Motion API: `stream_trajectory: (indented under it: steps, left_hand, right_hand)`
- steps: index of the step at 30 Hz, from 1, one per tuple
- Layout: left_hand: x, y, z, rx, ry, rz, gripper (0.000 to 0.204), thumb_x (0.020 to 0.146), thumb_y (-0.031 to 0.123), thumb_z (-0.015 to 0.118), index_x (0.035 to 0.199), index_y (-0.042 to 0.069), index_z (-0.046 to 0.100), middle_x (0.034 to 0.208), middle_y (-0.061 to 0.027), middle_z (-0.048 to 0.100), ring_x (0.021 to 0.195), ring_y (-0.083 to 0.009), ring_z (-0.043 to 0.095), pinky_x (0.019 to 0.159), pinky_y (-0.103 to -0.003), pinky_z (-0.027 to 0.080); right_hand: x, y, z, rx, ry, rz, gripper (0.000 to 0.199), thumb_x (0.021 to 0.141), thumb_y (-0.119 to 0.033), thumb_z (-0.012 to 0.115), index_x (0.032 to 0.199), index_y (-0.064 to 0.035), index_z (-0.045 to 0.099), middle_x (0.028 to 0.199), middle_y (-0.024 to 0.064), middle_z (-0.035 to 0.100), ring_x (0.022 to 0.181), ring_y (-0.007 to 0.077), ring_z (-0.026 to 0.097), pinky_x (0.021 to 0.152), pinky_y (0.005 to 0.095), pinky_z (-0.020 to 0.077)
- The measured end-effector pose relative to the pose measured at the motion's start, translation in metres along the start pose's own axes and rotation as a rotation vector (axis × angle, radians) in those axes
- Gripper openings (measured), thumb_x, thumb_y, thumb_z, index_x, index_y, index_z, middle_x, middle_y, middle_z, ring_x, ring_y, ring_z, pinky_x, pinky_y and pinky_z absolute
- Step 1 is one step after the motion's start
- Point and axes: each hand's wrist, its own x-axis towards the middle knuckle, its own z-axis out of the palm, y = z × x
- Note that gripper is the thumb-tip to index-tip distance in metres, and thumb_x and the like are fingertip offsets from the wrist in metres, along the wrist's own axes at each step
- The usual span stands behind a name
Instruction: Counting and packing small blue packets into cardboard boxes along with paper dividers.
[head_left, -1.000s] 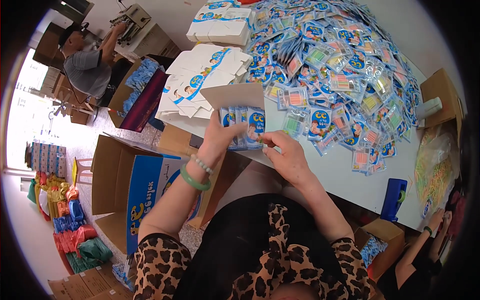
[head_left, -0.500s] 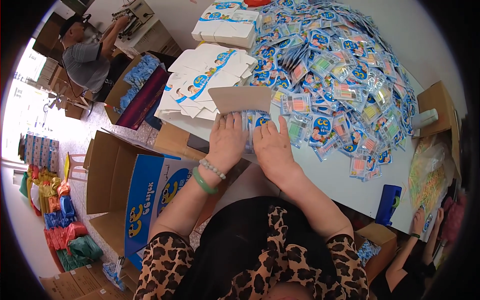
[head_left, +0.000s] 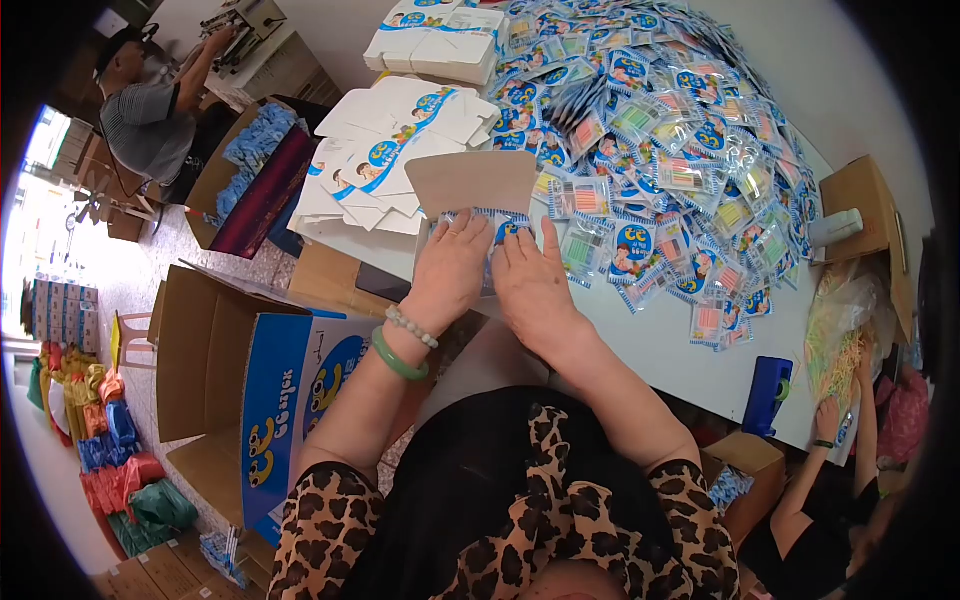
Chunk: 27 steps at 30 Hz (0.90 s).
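Note:
A small open carton, its plain grey-white flap point(head_left: 472, 182) standing up at the far side, sits at the near edge of the table. Clear and blue printed packets point(head_left: 508, 220) fill it in a row. My left hand point(head_left: 450, 270) lies over the carton's left part, fingers stretched out on the packets. Beside it, my right hand point(head_left: 532, 285) rests on the right part with fingers extended and thumb apart. Neither hand grips anything. The hands hide most of the carton's near side and the packets under them.
A big heap of packets point(head_left: 690, 170) covers the table's far right. Flat printed cartons point(head_left: 400, 140) are stacked at the left. A blue tape dispenser point(head_left: 768, 395) stands at the right edge. A large open box point(head_left: 215, 370) is lower left. Two other people work nearby.
The whole view has shifted slightly, so the table things sit a little further left and up. My left hand has come a bit closer to my right hand over the packets.

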Motion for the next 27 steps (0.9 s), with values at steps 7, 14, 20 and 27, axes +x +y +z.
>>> stream_trajectory:
  steps: [7, 14, 20, 27]
  left_hand:
    - [-0.005, 0.019, -0.02, -0.165, 0.083, 0.026, 0.022, 0.087, 0.017, 0.064, 0.107, 0.01, 0.063, 0.131, -0.0118, 0.052, 0.13, -0.032, 0.042, 0.105, -0.055, 0.031]
    - [0.008, 0.027, -0.027, 0.187, -0.034, 0.181, 0.027, 0.087, 0.028, 0.063, 0.11, 0.014, 0.064, 0.126, -0.0053, 0.055, 0.128, -0.0299, 0.043, 0.11, -0.061, 0.019]
    - [0.017, 0.021, -0.018, 0.127, -0.098, 0.085, 0.025, 0.089, 0.03, 0.058, 0.107, 0.014, 0.064, 0.117, -0.0031, 0.059, 0.123, -0.0271, 0.047, 0.111, -0.061, 0.014]
    - [0.01, 0.02, -0.008, 0.116, -0.006, 0.111, 0.026, 0.085, 0.03, 0.059, 0.101, 0.009, 0.063, 0.11, -0.0055, 0.059, 0.119, -0.0269, 0.05, 0.111, -0.062, 0.015]
  right_hand:
    - [-0.016, 0.03, 0.015, 0.568, 0.415, -0.056, 0.018, 0.077, -0.006, 0.062, 0.095, -0.005, 0.063, 0.104, 0.011, 0.064, 0.102, 0.0278, 0.059, 0.102, 0.0494, 0.037]
    - [-0.031, 0.051, 0.029, 1.066, 0.279, 0.634, 0.027, 0.082, -0.003, 0.062, 0.109, -0.0005, 0.063, 0.099, 0.0101, 0.067, 0.094, 0.0192, 0.064, 0.086, 0.0298, 0.0485]
    - [-0.024, 0.036, 0.046, 1.361, 0.356, 0.545, 0.028, 0.084, -0.007, 0.062, 0.111, 0.0, 0.061, 0.099, 0.0124, 0.067, 0.088, 0.0204, 0.064, 0.08, 0.031, 0.0498]
    - [-0.011, 0.049, 0.05, 1.512, 0.19, 0.62, 0.036, 0.089, -0.012, 0.059, 0.123, -0.0024, 0.055, 0.112, 0.008, 0.062, 0.096, 0.0162, 0.059, 0.086, 0.0285, 0.0465]
